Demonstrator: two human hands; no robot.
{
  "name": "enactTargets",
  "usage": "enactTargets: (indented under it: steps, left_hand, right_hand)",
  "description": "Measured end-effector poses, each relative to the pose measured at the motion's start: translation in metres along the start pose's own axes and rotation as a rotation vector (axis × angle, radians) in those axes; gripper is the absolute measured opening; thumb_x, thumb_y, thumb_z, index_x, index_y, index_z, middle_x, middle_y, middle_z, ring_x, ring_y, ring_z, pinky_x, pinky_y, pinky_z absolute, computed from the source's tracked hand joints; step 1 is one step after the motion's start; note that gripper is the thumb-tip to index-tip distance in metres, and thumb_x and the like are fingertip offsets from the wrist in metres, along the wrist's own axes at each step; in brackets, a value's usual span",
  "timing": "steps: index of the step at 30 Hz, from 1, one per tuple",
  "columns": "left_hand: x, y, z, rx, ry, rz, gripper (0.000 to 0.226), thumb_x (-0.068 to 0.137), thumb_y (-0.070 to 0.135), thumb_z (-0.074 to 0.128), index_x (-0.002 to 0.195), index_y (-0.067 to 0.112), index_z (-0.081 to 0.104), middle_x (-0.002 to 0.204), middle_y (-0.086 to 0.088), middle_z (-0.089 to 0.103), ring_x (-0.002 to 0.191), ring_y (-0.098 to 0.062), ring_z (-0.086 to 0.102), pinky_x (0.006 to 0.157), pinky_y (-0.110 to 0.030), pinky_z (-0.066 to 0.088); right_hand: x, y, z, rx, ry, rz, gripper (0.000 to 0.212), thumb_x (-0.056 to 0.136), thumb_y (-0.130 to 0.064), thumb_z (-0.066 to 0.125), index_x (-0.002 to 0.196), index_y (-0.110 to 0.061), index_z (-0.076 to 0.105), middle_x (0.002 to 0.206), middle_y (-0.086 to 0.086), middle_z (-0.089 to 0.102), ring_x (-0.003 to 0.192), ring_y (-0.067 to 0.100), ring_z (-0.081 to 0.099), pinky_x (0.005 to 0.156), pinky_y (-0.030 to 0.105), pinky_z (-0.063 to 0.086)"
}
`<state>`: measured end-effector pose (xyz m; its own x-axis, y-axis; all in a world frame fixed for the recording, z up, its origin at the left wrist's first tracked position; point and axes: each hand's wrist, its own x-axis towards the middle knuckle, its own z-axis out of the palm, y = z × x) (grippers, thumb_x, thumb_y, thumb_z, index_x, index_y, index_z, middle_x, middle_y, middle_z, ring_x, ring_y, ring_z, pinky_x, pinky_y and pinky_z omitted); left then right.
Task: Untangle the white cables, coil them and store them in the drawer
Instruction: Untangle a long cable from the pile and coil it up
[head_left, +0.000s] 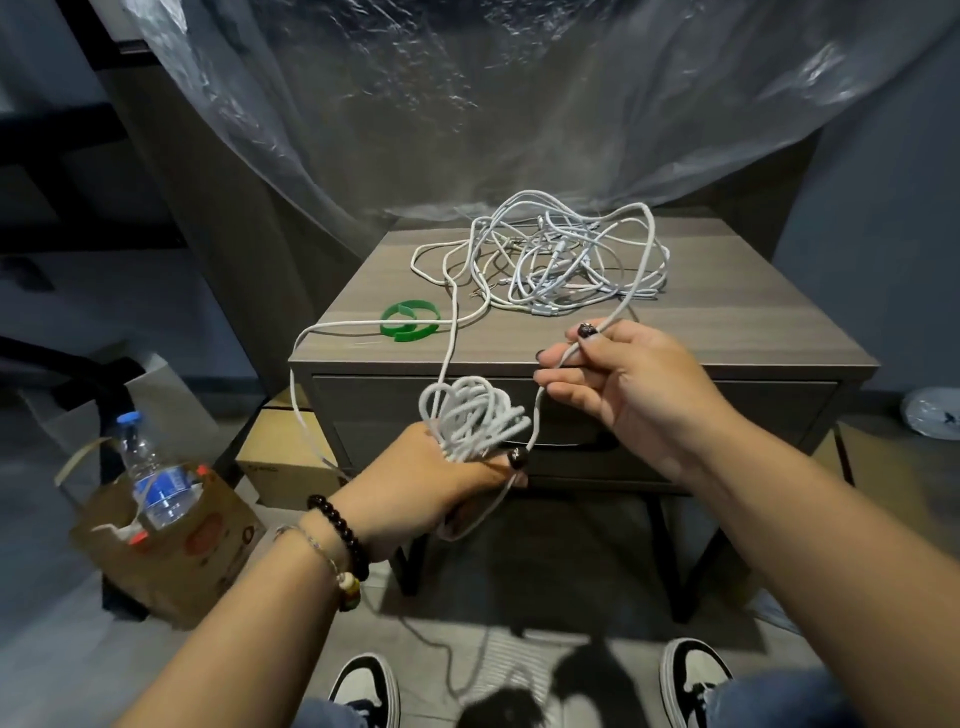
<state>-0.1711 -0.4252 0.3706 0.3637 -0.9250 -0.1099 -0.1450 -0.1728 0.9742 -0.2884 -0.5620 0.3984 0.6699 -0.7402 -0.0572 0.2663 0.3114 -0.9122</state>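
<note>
So the person's standing right at the near edge of a small grey wood-look counter (727, 332) with a drawer (571, 410) in its front, which is closed. On the far half of the top sits a big messy tangle of white cables (561, 260), loops going everywhere, a couple of connector ends buried in it.

The left hand (441, 483) is down in front of the drawer, fingers (511, 475) curled tight around a bundle of coiled cable (472, 415). The loops stick up out of the fist, pretty uneven, and the thumb with its dark-painted nail presses across the base of them. A few strands hang out below the hand toward the floor.

The right hand (634, 384) is a bit higher and to the right, over the counter's near edge. Its thumb and index finger pinch a single strand; the other fingers are half curled under it, not really clamped. That strand runs up from the pinch into the tangle on the far side, and down from the pinch to the left hand's bundle.

Another long strand swings out from the tangle past the counter's left edge and drops down to the left hand.

A green strap (410, 322) rolled into a ring lies on the near-left part of the counter, one cable crossing right over it.

On the floor to the left there's a brown paper bag (171, 561) with a water bottle (153, 478) standing in it, and a cardboard box (285, 457) just beside the counter. Clear plastic sheeting (493, 104) hangs behind everything.
</note>
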Motion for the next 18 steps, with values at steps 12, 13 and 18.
enactTargets:
  steps: [12,13,18]
  left_hand:
    - [0.009,-0.020,-0.007,1.036,0.183,0.173,0.006,0.088,0.028,0.052,0.083,0.027,0.048,0.096,0.002,0.067,0.095,-0.023,0.060,0.073,-0.025,0.041]
    - [0.009,-0.020,-0.008,1.037,0.186,0.191,0.004,0.088,0.028,0.051,0.085,0.026,0.051,0.095,0.003,0.067,0.094,-0.023,0.060,0.074,-0.026,0.043]
    - [0.009,-0.026,-0.015,1.032,0.185,0.243,0.007,0.089,0.022,0.050,0.089,0.022,0.057,0.083,0.006,0.062,0.086,-0.020,0.057,0.073,-0.029,0.045]
  right_hand:
    - [0.005,-0.009,0.005,0.066,0.024,-0.074,0.019,0.100,-0.007,0.041,0.088,-0.007,0.056,0.068,0.006,0.057,0.058,0.016,0.064,0.053,0.020,0.053]
    - [0.004,-0.011,0.005,0.067,0.021,-0.082,0.019,0.100,-0.008,0.042,0.088,-0.008,0.057,0.067,0.004,0.056,0.057,0.015,0.064,0.052,0.020,0.052]
    - [0.003,-0.018,0.000,0.154,-0.007,-0.111,0.018,0.098,-0.009,0.045,0.090,-0.009,0.061,0.066,0.000,0.058,0.055,0.010,0.057,0.054,0.018,0.048]
